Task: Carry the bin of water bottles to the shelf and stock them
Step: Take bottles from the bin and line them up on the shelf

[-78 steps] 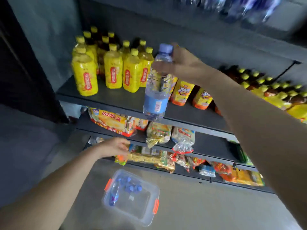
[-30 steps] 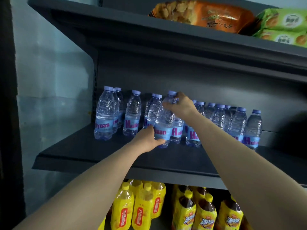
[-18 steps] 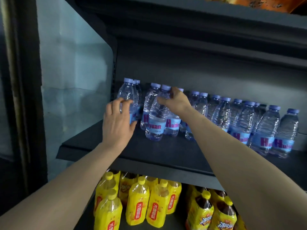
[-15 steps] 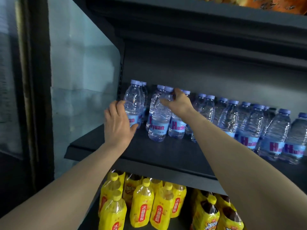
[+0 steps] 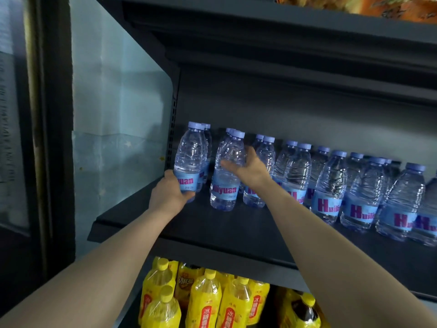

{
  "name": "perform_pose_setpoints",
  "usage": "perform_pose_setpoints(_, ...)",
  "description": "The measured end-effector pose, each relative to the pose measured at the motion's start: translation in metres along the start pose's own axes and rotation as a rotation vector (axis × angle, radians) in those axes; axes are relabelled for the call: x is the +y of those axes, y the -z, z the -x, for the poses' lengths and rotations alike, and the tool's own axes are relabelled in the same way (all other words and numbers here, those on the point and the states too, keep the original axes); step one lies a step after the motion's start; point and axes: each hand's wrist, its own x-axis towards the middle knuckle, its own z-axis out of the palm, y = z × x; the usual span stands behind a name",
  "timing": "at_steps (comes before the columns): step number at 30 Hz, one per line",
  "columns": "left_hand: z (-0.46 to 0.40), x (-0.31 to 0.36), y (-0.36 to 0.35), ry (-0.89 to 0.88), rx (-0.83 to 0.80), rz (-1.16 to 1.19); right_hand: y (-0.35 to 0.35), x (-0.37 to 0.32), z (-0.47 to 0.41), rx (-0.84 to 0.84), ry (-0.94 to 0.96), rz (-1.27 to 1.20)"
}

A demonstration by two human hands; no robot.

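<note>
A row of clear water bottles with blue labels and lilac caps stands on the dark shelf [image 5: 236, 230]. My left hand [image 5: 169, 196] grips the leftmost water bottle [image 5: 190, 155] low down at its label, at the shelf's left end. The second front bottle [image 5: 225, 185] stands just right of it. My right hand [image 5: 248, 170] lies against the middle of that bottle with fingers spread and nearly straight. More water bottles [image 5: 331, 185] run two deep towards the right. The bin is out of view.
A glass side panel [image 5: 118, 126] closes the shelf's left end. Yellow drink bottles [image 5: 203, 301] fill the shelf below. Snack bags [image 5: 378, 5] lie on the shelf above. Bare shelf surface shows in front of the water bottles.
My left hand has closed round the leftmost bottle's base. My right hand slid from the second bottle's cap down to its middle and its fingers opened. Earlier the view rose from the floor bin.
</note>
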Motion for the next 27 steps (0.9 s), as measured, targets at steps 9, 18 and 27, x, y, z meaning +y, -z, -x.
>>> perform_pose_setpoints(9, -0.006, -0.005, 0.003, 0.031, -0.063, -0.059, -0.042, 0.04, 0.02, -0.018, -0.167, 0.114)
perform_pose_setpoints(18, -0.001, 0.001, 0.003, 0.056, -0.065, -0.069, -0.042, 0.044, 0.021, -0.051, -0.148, 0.092)
perform_pose_setpoints(27, 0.016, 0.013, 0.016, 0.08, -0.086, -0.148, -0.018, 0.041, 0.043, -0.036, -0.048, 0.23)
